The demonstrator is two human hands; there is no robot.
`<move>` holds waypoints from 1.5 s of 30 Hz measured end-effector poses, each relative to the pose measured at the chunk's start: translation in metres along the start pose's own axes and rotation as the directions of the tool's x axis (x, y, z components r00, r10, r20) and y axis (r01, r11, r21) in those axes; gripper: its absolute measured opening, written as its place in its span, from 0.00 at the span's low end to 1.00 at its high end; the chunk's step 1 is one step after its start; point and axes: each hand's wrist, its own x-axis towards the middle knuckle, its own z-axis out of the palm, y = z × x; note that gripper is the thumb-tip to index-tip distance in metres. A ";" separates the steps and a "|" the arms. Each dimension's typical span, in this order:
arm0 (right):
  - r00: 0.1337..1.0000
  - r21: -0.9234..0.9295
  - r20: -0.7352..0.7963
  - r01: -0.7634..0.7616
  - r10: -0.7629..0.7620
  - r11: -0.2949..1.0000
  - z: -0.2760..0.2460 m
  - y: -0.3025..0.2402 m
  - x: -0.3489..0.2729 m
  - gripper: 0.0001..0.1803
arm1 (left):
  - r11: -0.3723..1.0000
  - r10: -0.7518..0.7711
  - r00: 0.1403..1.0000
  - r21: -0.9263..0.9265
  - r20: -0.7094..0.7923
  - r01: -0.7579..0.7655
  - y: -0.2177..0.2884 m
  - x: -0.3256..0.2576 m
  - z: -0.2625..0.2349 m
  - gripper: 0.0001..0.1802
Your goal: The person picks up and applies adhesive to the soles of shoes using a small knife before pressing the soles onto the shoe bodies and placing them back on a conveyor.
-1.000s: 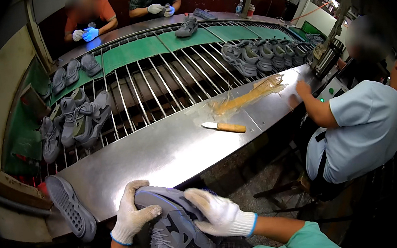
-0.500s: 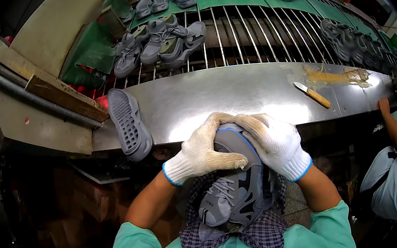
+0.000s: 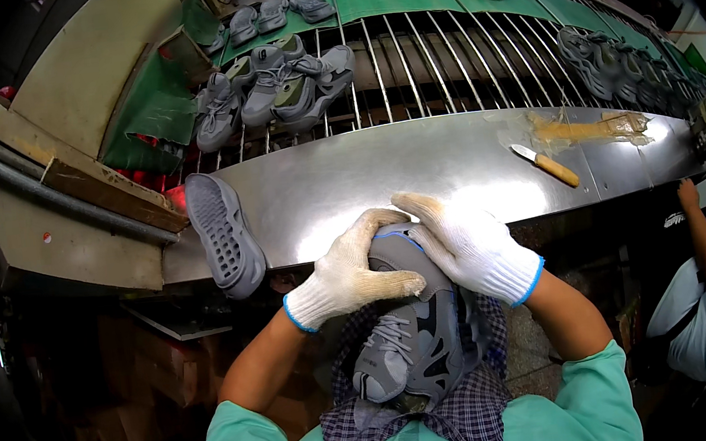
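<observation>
Barely any shift since half a second back: we kept the grey sneaker braced in our lap below the steel bench. Left hand and right hand were both closed over its toe end, steadying it. Loose sole lay at the bench's edge.

Both hands, left and right, wear white knitted cotton gloves, rough-textured. Grey sneaker: matt fabric and synthetic panels, woven laces. Steel tabletop: brushed, glossy metal. Near left, grey rubber outsole, matt, studded. Far right, wooden-handled knife, smooth. Checked cloth apron, soft weave.
</observation>
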 end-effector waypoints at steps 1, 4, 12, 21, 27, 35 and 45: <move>1.000 -0.013 -0.011 0.013 -0.013 1.000 -0.001 0.000 -0.001 0.25 | 1.000 -0.003 1.000 -0.014 0.001 0.003 0.001 0.000 0.000 0.54; 0.998 -0.021 -0.006 0.068 -0.068 0.997 -0.007 0.000 0.001 0.25 | 0.999 -0.023 0.999 0.040 0.025 0.022 0.004 0.000 -0.004 0.53; 0.973 0.051 0.226 -0.065 0.052 0.997 -0.038 -0.028 0.007 0.35 | 0.976 0.109 0.988 0.176 0.109 -0.127 0.004 0.005 -0.020 0.49; 0.851 0.137 0.478 -0.318 0.218 0.938 0.005 -0.009 -0.054 0.56 | 0.839 0.089 0.990 0.528 0.107 -0.132 -0.014 0.031 -0.026 0.25; 0.991 0.188 0.041 -0.130 0.124 0.973 0.051 0.011 -0.038 0.36 | 0.792 0.080 0.994 0.601 0.077 -0.110 -0.014 0.037 -0.015 0.23; 0.928 0.221 0.195 -0.357 0.318 0.907 0.041 -0.001 -0.013 0.42 | 0.726 0.097 0.995 0.683 0.025 -0.088 -0.022 0.046 -0.018 0.21; 0.947 0.080 0.296 -0.157 0.127 0.984 0.020 -0.024 -0.033 0.37 | 0.794 0.083 0.994 0.607 -0.070 -0.023 -0.021 0.041 -0.010 0.22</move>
